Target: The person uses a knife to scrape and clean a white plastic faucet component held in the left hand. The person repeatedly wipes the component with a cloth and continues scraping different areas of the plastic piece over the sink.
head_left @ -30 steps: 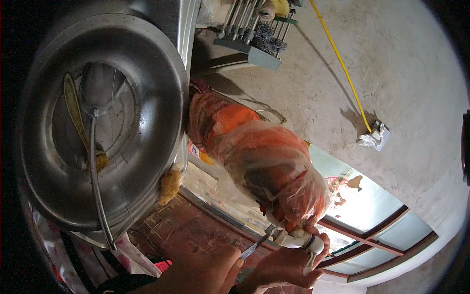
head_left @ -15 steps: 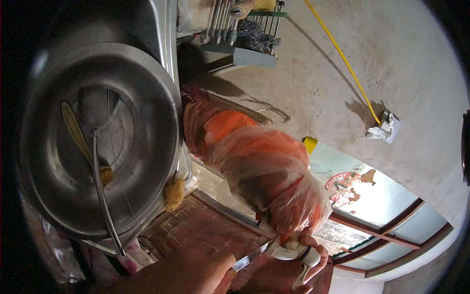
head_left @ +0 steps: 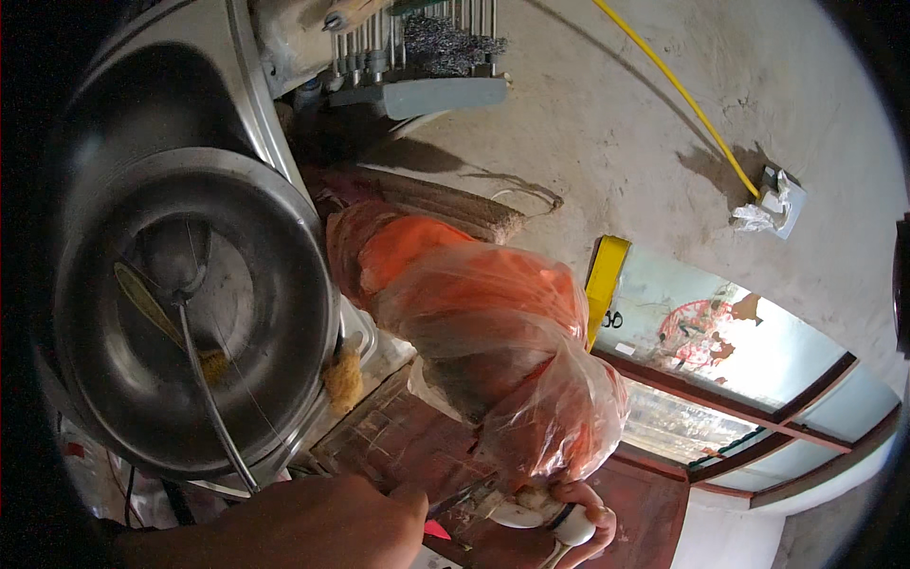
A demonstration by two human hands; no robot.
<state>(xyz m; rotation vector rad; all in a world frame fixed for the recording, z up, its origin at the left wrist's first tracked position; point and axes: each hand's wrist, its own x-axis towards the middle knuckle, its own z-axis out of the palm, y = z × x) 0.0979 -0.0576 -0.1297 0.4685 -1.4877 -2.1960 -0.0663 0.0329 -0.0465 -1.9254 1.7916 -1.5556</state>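
A bulging clear plastic bag (head_left: 493,341) with orange contents stretches from the middle of the view down to my hands. My left hand (head_left: 322,522) comes in at the bottom edge, closed around a thin metal tool (head_left: 460,498) whose tip points at the bag's lower end. My right hand (head_left: 583,517) sits just right of it, under the bag's narrow end. It grips a white rounded object with a dark band (head_left: 555,520) against the bag. What the bag hangs from is hidden.
A large steel bowl (head_left: 114,398) fills the left side, with a long-handled ladle (head_left: 204,379) in it. A fibrous scrubber (head_left: 343,379) sits by its rim. A rack of metal utensils (head_left: 427,66) is at top, with a yellow cord (head_left: 678,90) and a red-framed window (head_left: 749,379) at right.
The view has shifted, so the bowl and bag now look larger and lower. My left hand has moved closer to the bag's lower end. My right hand stays on the white object.
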